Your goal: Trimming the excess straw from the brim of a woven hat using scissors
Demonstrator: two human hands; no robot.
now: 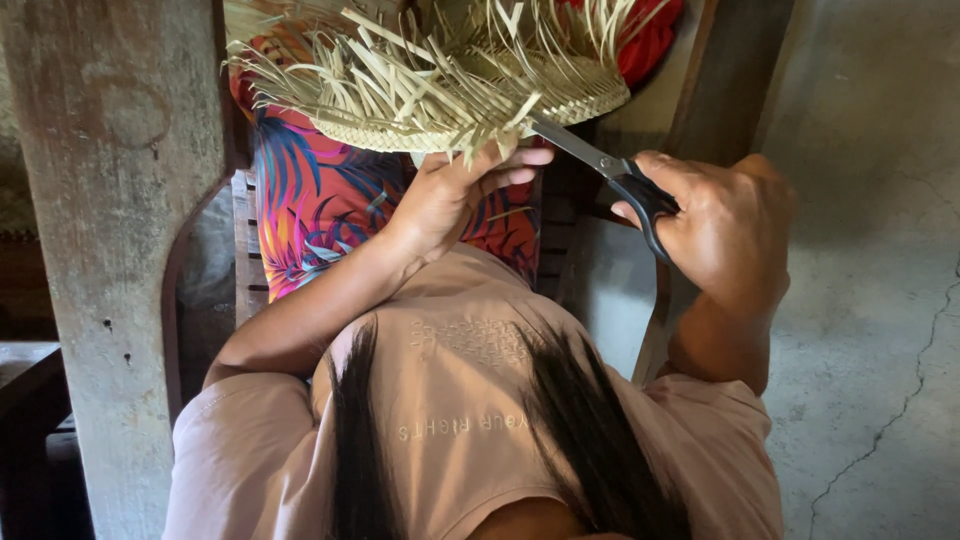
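While left hand (pixel 455 195) gripped the light, stiff woven basket (pixel 440 85) rim at 6 o'clock, right hand (pixel 725 225) clasped scissors (pixel 610 170); loose strands looked brittle.

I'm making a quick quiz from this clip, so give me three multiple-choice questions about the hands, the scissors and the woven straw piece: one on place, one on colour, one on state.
1. Where does the left hand hold the woven straw piece?
A. at its lower rim
B. on top
C. not touching it

2. What colour are the handles of the scissors?
A. red
B. black
C. yellow

3. How is the edge of the woven straw piece?
A. smoothly bound
B. wrapped in tape
C. loose strand ends sticking out

Answers: 1 A, the fingers press the rim from below. 2 B, dark loops show in the right hand. 3 C, many untrimmed strands fan out above the rim.
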